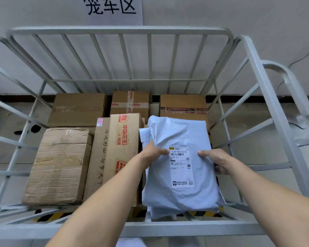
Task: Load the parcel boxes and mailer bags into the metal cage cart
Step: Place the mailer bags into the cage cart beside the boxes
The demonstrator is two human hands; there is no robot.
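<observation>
A pale blue-white mailer bag (178, 136) with a printed shipping label lies in the right half of the grey metal cage cart (121, 30). My left hand (152, 154) grips the bag's left edge, thumb on top. My right hand (218, 160) holds its right edge, fingers curled underneath. To the left, several cardboard boxes fill the cart: a worn taped box (59, 166) at front left and a tall box with red print (121, 139) beside the bag.
Three more cardboard boxes (78, 109) line the cart's back row. A paper sign (112, 8) with black characters hangs on the wall behind. Yellow-black floor tape (48, 217) shows under the cart's front rail. A curved handle (292, 86) sticks out on the right.
</observation>
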